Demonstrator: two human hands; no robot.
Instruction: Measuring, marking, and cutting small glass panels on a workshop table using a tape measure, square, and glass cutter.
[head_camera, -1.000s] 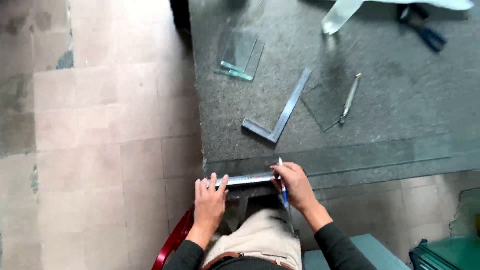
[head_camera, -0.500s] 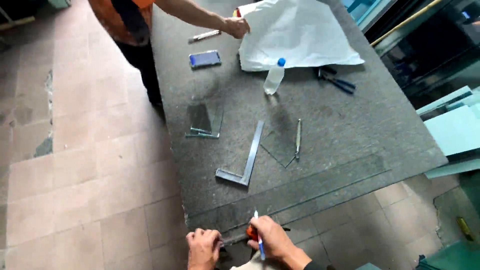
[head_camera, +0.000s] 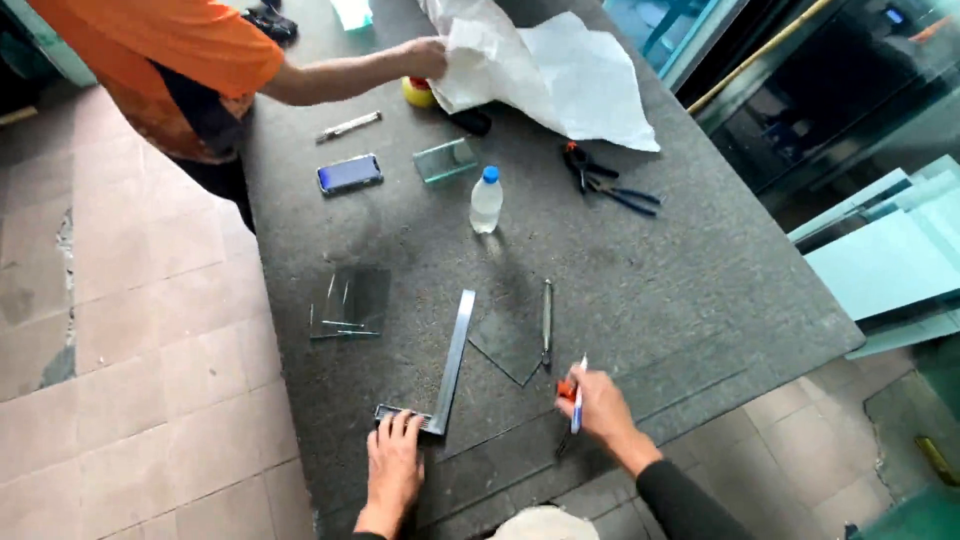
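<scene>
A: Start with the biggest. What's there, counted?

B: One grey worktable (head_camera: 700, 270), and everything else I'll place from it. At its far end, one sheet of white paper (head_camera: 560, 70), held by another person's hand (head_camera: 428, 57). Near the table's left side, one stack of small glass panes (head_camera: 350, 300); farther up, one more small glass block (head_camera: 446, 160). One metal square (head_camera: 452, 365) lies near the table's near edge. Around the middle: one plastic bottle (head_camera: 486, 202), one phone (head_camera: 350, 173), one pair of pliers (head_camera: 605, 182). One slim glass cutter (head_camera: 547, 322) lies just right of the square, on a thin glass sheet.

A: What changed from half a second ago?

B: The view has moved in, so both hands sit higher on the table. The left hand (head_camera: 393, 465) was at the table's near edge; now it's on the square's short leg. The other person's hand has lifted the paper.

A: And the hands' poses?

B: The left lies flat, palm down, fingers spread, pressing the square's short leg and gripping nothing. The right hand (head_camera: 598, 405), by the near edge, is curled closed around one white marker pen (head_camera: 578, 395), which points away up the table, with something orange tucked in the same fist.
</scene>
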